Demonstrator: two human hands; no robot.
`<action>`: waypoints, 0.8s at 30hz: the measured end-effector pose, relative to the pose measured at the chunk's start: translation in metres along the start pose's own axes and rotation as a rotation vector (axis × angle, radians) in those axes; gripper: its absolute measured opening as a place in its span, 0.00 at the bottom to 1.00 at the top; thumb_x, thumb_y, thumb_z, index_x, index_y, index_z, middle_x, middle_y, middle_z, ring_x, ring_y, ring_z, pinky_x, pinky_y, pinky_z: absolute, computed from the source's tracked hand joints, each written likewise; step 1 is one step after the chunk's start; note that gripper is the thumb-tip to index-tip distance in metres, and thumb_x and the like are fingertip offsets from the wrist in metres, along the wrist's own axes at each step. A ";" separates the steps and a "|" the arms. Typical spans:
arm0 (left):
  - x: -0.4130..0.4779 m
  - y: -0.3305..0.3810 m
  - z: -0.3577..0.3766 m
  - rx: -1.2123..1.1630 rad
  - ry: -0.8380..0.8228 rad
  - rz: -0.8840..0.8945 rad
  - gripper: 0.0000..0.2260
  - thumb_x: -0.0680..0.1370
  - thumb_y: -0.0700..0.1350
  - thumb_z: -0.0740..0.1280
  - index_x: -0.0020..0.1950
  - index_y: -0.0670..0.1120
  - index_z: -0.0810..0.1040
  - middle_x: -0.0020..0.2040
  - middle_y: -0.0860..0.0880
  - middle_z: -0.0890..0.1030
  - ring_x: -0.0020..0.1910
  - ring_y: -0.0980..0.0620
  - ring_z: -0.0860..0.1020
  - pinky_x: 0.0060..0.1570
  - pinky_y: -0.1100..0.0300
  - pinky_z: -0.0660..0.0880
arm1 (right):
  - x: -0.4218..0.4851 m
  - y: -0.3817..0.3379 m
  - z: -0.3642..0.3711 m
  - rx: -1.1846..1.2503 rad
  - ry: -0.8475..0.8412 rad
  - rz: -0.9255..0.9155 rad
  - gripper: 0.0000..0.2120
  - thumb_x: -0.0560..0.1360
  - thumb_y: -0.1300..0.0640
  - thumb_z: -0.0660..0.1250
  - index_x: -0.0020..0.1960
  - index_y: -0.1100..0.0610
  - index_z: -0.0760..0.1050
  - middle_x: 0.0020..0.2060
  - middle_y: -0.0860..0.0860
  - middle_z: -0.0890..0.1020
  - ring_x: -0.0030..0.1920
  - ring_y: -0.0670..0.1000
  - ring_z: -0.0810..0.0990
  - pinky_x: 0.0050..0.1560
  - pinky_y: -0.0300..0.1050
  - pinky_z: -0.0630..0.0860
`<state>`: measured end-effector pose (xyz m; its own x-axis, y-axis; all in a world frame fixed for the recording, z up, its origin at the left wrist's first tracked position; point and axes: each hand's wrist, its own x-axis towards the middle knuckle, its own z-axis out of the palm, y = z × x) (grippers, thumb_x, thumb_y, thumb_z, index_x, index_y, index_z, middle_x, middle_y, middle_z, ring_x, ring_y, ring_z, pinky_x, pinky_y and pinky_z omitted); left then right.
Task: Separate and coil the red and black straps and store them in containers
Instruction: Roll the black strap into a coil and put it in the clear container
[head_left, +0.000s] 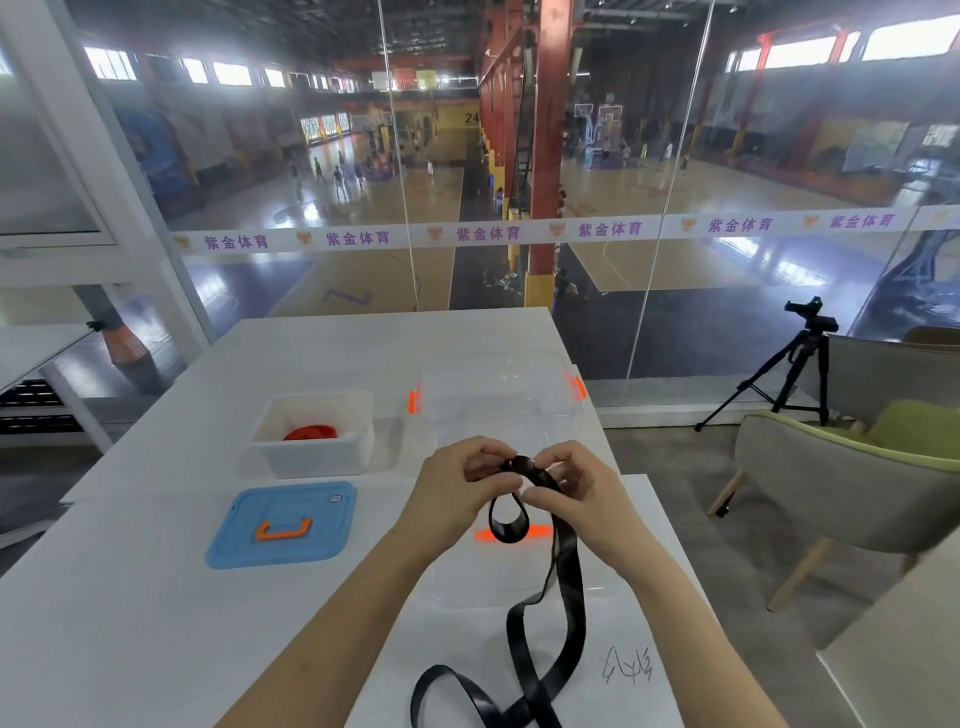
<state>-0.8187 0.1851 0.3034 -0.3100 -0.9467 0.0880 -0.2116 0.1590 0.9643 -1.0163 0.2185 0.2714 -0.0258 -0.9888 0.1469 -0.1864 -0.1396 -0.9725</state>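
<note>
The black strap (563, 582) hangs from both hands above the table, with a small loop formed just below my fingers and its long tail curling on the white table near the front edge. My left hand (462, 488) pinches the strap's top end. My right hand (576, 499) grips the strap right beside it, fingers closed. A coiled red strap (310, 432) lies inside the white tub (270, 452) at the left. Behind my hands stands a clear container (498, 395) with orange latches.
A blue lid (283, 525) with an orange handle lies flat in front of the white tub. A clear lid (467, 587) with an orange strip rests under my hands. Glass wall at the table's far edge. A chair (852, 488) and a tripod (789, 374) stand to the right.
</note>
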 end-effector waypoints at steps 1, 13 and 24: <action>0.000 0.001 -0.001 -0.028 0.016 -0.006 0.09 0.76 0.37 0.76 0.54 0.48 0.86 0.50 0.51 0.89 0.52 0.53 0.87 0.56 0.59 0.81 | -0.003 0.002 0.001 0.011 -0.002 0.001 0.14 0.73 0.58 0.80 0.53 0.47 0.79 0.42 0.49 0.85 0.46 0.56 0.84 0.55 0.56 0.80; -0.002 0.011 -0.001 -0.276 0.181 0.027 0.10 0.80 0.36 0.71 0.58 0.48 0.86 0.52 0.49 0.89 0.55 0.48 0.87 0.57 0.53 0.83 | -0.012 0.005 0.013 0.069 0.112 -0.039 0.17 0.73 0.62 0.80 0.57 0.49 0.79 0.48 0.49 0.86 0.46 0.54 0.85 0.51 0.52 0.82; 0.000 0.016 0.007 -0.595 0.237 0.060 0.11 0.82 0.34 0.67 0.60 0.44 0.84 0.58 0.44 0.87 0.59 0.46 0.85 0.59 0.49 0.83 | -0.013 0.005 0.025 0.243 0.208 -0.062 0.12 0.74 0.70 0.77 0.53 0.56 0.83 0.48 0.56 0.89 0.51 0.59 0.89 0.62 0.59 0.83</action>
<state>-0.8281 0.1895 0.3171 -0.0773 -0.9881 0.1328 0.3710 0.0951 0.9238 -0.9926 0.2298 0.2603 -0.2269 -0.9495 0.2165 0.0451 -0.2323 -0.9716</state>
